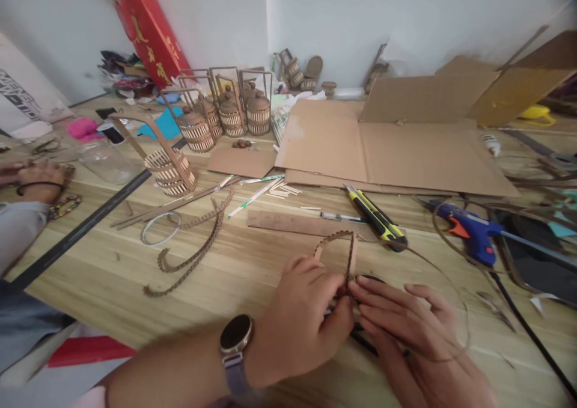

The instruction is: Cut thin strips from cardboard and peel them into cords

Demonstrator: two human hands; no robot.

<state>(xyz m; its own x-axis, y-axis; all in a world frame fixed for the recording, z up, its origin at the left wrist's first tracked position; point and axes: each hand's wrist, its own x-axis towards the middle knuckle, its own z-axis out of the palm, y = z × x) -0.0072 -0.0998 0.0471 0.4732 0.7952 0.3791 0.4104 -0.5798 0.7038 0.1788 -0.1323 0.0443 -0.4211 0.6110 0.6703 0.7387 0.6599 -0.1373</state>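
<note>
My left hand (306,318), with a watch on its wrist, pinches a bent strip of corrugated cardboard (336,237) between thumb and fingers. The strip arches up above the fingertips. Close against it on the right is my right hand (406,324), its fingers pressed together at the strip's lower end. Something dark lies under both hands and is mostly hidden. Beyond the hands are a flat brown strip (279,222) and a yellow and black cutter (376,217). A blue glue gun (473,231) rests to the right.
Loose corrugated strips (198,258) and a white ring (161,228) lie to the left. Behind stand a handled basket (169,170), several lidded baskets (232,115) and a cardboard sheet (406,152). Another person's hand (42,179) is at the far left. A black cable runs at right.
</note>
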